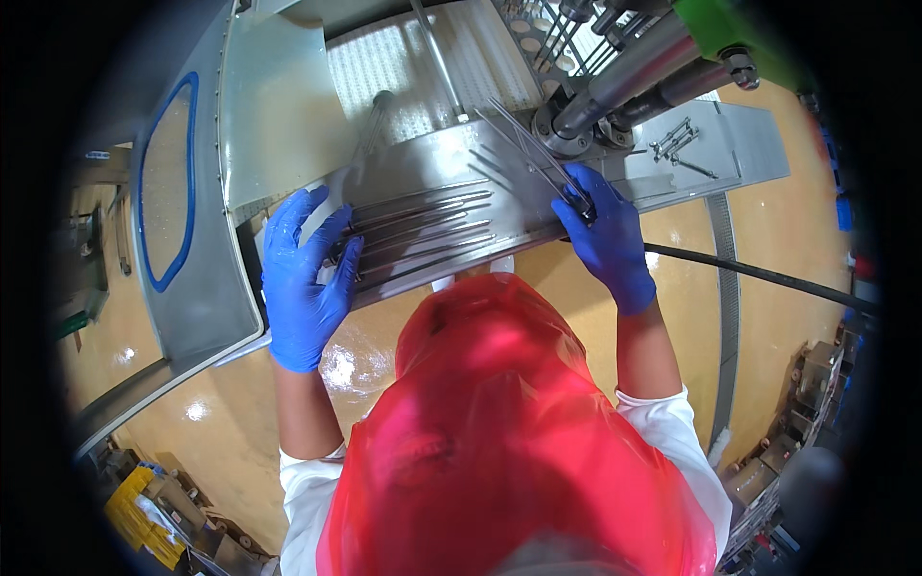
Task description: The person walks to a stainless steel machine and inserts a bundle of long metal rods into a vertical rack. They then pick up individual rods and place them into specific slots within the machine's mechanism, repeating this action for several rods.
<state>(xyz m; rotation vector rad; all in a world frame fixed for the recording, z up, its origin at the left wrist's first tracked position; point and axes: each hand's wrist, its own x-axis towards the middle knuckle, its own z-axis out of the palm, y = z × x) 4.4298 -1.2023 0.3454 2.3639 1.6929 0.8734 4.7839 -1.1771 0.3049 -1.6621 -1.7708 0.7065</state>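
Note:
In the head view, my right hand (607,235), in a blue glove, grips the dark end of thin metal rods (538,154). They point up and to the left from my fingers, above the metal ledge. A row of several similar rods (432,226) lies side by side on the ledge, roughly crosswise. My left hand (309,274), also gloved in blue, rests at the left ends of this row. Its fingers and thumb are apart around the dark rod ends, which they partly hide.
Thick metal cylinders (629,82) of a machine stand beyond my right hand. Small metal fittings (682,149) lie on the ledge (754,144) at right. A white textured belt (403,72) runs behind. On the left is a blue-edged window panel (144,192); a dark bar (759,272) extends right.

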